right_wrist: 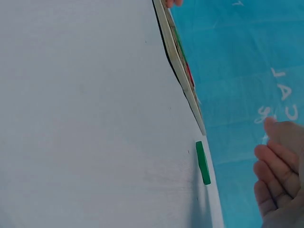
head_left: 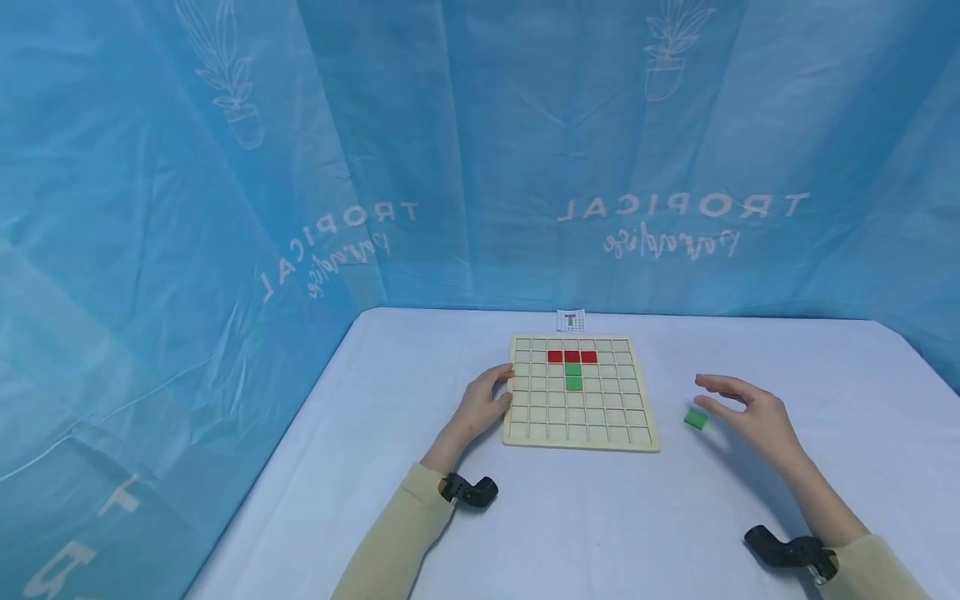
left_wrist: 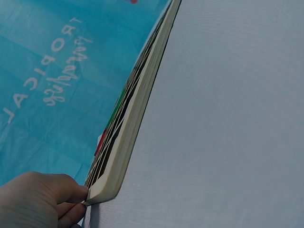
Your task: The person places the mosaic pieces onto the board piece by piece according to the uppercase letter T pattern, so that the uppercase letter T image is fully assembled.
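A pale wooden grid board [head_left: 617, 409] lies on the white table. Three red tiles [head_left: 572, 357] form a row in its upper part, and two green tiles [head_left: 573, 383] run down from the middle one. My left hand [head_left: 477, 407] holds the board's left edge with thumb and fingertips; the left wrist view shows this hand [left_wrist: 42, 199] at a board corner. A loose green tile [head_left: 696, 417] lies on the table right of the board. Just beside and above it hovers my right hand [head_left: 757, 421], thumb and fingers parted with nothing between them. The right wrist view shows this tile [right_wrist: 203, 162] apart from the hand [right_wrist: 282, 171].
Behind the board lies a small printed card [head_left: 571, 321] showing a red and green T pattern on a grid. A blue curtain [head_left: 525, 150] with white lettering stands around the table's back and left sides. Both wrists wear black cameras.
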Demonstrator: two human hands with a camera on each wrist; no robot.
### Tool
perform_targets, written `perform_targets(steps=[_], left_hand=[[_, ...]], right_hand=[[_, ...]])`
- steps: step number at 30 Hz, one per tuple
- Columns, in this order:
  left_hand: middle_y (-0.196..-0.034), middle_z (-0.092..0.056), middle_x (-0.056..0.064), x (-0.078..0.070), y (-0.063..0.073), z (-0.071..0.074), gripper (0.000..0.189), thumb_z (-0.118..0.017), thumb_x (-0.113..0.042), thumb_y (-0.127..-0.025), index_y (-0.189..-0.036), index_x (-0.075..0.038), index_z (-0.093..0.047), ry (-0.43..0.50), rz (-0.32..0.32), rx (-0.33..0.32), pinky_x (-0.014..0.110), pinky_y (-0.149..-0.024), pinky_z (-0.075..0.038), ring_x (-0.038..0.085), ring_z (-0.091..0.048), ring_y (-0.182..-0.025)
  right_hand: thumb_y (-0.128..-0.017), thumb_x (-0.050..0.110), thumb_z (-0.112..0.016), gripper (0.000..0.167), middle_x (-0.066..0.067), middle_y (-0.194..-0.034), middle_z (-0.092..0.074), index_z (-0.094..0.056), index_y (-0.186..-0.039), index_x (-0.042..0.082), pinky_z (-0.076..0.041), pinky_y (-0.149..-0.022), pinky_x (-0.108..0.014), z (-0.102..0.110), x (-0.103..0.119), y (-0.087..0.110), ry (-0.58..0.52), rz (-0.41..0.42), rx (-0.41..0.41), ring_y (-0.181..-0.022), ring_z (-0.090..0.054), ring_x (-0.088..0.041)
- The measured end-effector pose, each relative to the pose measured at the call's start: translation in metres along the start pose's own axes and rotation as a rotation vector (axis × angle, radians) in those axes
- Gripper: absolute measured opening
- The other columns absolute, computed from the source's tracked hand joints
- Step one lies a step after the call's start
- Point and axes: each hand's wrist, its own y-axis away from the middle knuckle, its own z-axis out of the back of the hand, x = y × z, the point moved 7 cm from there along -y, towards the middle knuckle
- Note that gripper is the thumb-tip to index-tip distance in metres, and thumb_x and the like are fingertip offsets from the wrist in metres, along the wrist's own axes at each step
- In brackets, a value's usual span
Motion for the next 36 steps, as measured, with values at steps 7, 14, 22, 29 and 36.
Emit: perform_targets(steps=[7, 14, 22, 29, 36], left_hand=[[-0.127, -0.055, 0.009, 0.001, 0.001, -0.001, 0.050, -0.056, -0.010, -0.090, -0.138, -0.002, -0.044, 0.011, 0.004, -0.007, 0.037, -0.110, -0.029, 0.024, -0.041, -0.129], [-0.126, -0.056, 0.009, 0.003, 0.000, -0.002, 0.050, -0.057, -0.009, -0.090, -0.138, -0.003, -0.044, 0.005, 0.010, -0.005, 0.036, -0.110, -0.029, 0.023, -0.043, -0.128], [-0.126, -0.056, 0.009, 0.002, 0.000, -0.001, 0.049, -0.057, -0.008, -0.090, -0.138, -0.002, -0.044, 0.015, 0.007, -0.009, 0.036, -0.110, -0.029, 0.023, -0.041, -0.129], [-0.127, -0.056, 0.009, 0.000, 0.001, -0.001, 0.050, -0.057, -0.009, -0.090, -0.138, -0.002, -0.044, 0.009, 0.005, -0.006, 0.036, -0.110, -0.029, 0.023, -0.042, -0.129], [-0.128, -0.056, 0.009, -0.001, 0.001, -0.001, 0.049, -0.057, -0.008, -0.090, -0.137, -0.003, -0.045, -0.001, -0.001, -0.010, 0.035, -0.110, -0.029, 0.023, -0.041, -0.129]], right_hand=[[-0.089, 0.036, -0.066, 0.047, -0.019, -0.120, -0.060, -0.060, -0.123, 0.004, -0.039, -0.088, -0.063, -0.009, -0.015, 0.007, 0.000, -0.013, 0.037, -0.114, -0.049, -0.042], [-0.085, 0.033, -0.070, 0.046, -0.019, -0.116, -0.063, -0.062, -0.119, 0.002, -0.042, -0.090, -0.059, -0.019, -0.020, 0.011, 0.085, 0.062, 0.026, -0.110, -0.053, -0.041], [-0.084, 0.025, -0.073, 0.039, -0.019, -0.113, -0.063, -0.064, -0.115, 0.003, -0.041, -0.092, -0.058, -0.023, -0.022, 0.012, 0.149, 0.092, 0.005, -0.114, -0.050, -0.042], [-0.084, 0.024, -0.073, 0.036, -0.020, -0.111, -0.063, -0.065, -0.112, 0.003, -0.041, -0.090, -0.059, -0.020, -0.024, 0.018, 0.164, 0.104, -0.015, -0.111, -0.050, -0.043], [-0.085, 0.022, -0.072, 0.036, -0.020, -0.113, -0.063, -0.064, -0.115, 0.003, -0.042, -0.089, -0.060, -0.015, -0.020, 0.016, 0.159, 0.087, -0.012, -0.111, -0.051, -0.042]])
